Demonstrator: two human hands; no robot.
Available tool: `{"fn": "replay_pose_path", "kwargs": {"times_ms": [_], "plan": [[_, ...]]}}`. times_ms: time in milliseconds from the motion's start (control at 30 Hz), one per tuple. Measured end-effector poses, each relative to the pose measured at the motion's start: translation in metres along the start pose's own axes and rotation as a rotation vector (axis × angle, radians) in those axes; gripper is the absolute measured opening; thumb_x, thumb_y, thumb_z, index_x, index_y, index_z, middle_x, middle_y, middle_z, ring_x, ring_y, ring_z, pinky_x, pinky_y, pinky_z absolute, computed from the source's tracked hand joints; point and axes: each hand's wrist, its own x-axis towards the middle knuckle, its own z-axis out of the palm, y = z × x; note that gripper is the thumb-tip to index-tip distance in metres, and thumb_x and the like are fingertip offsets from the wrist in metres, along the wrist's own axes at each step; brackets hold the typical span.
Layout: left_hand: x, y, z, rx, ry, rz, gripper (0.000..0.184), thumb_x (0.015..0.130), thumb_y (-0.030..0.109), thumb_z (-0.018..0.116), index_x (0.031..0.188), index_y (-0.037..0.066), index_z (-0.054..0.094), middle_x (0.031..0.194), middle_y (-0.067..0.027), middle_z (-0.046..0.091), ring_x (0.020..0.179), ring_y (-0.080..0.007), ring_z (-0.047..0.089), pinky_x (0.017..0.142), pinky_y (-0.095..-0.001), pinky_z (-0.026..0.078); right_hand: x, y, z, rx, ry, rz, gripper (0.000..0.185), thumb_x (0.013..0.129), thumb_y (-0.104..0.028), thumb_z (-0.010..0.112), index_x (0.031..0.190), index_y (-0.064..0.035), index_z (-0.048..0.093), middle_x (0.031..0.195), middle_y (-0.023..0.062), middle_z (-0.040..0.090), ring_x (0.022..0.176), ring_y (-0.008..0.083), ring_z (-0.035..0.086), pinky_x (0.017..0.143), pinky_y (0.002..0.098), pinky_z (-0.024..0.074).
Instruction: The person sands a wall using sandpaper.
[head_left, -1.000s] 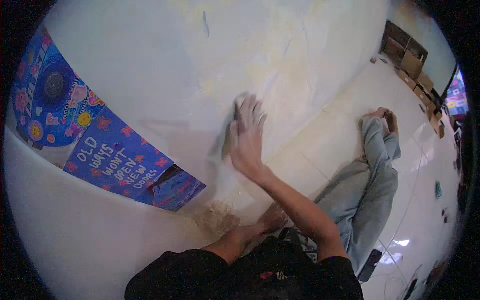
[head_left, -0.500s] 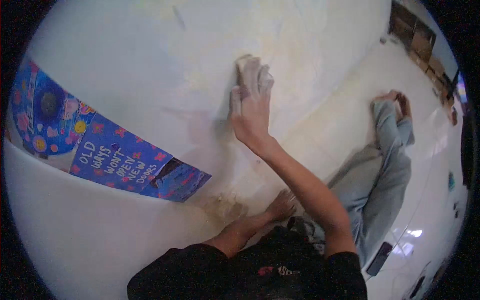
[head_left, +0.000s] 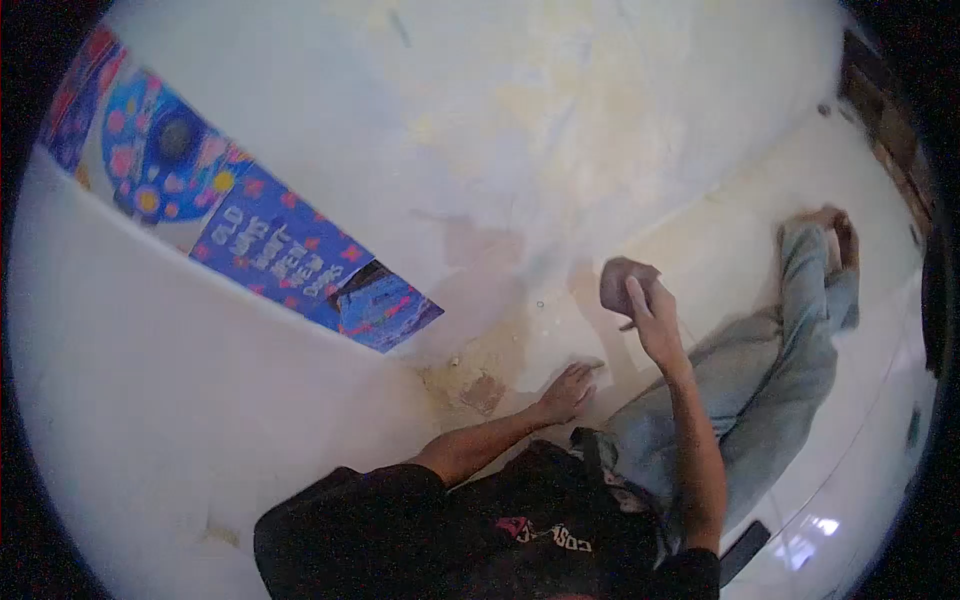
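1. Right hand [head_left: 655,322] grips a dark pad [head_left: 616,287], thumb across its face.
2. Pad near the grey trousers [head_left: 740,375], well apart from the blue poster [head_left: 275,235].
3. Left hand [head_left: 570,392] loosely spread beside a brownish patch [head_left: 455,378]; floor contact unclear.

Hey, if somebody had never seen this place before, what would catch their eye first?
Probably the bright blue artwork with pale lettering and pink flowers, slanting across the left of the view beside a pale, yellow-blotched wall. Next, likely the dark pad in the person's right hand, right of centre, and the rough tan patch just left of the left hand.
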Motion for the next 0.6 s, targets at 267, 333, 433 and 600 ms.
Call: {"fn": "replay_pose_path", "kwargs": {"times_ms": [267,333,433,600], "plan": [[0.085,0.095,-0.108,-0.495,0.582,-0.202,0.076,0.086,0.016,0.066,0.148,0.003,0.025,0.144,-0.0273,0.033,0.133,-0.0417,0.036,0.111,-0.0492,0.032,0.009,0.039,-0.012,-0.531,0.1,-0.145,0.033,0.097,-0.026,0.054,0.094,0.0052,0.065,0.08,0.0159,0.07,0.071,0.0235,0.07,0.058,0.0354,0.055],[0.088,0.103,-0.121,-0.389,0.298,-0.181,0.084,0.083,0.011,0.069,0.15,0.004,0.02,0.146,-0.0245,0.03,0.132,-0.0421,0.037,0.111,-0.0481,0.034,0.003,0.028,-0.009,-0.71,0.04,-0.293,0.034,0.098,-0.027,0.054,0.094,0.0048,0.065,0.079,0.0147,0.069,0.072,0.0221,0.07,0.063,0.0361,0.054],[0.081,0.09,-0.112,-0.244,0.401,-0.166,0.082,0.084,0.003,0.066,0.151,0.007,0.02,0.149,-0.0189,0.029,0.13,-0.0369,0.04,0.106,-0.0431,0.04,-0.015,0.006,0.003,-0.044,-0.196,0.236,0.043,0.099,-0.035,0.053,0.101,0.0053,0.067,0.083,0.0094,0.069,0.081,0.0151,0.065,0.074,0.0322,0.0529],[0.077,0.065,-0.118,-0.527,0.529,-0.335,0.038,0.094,0.005,0.051,0.131,-0.004,0.049,0.107,-0.0231,0.066,0.101,-0.0311,0.067,0.088,-0.037,0.052,-0.03,0.028,0.003,0.0,-0.042,0.194,0.042,0.098,-0.036,0.056,0.093,0.0048,0.065,0.075,0.0073,0.064,0.071,0.0133,0.059,0.064,0.0304,0.0479]]}}
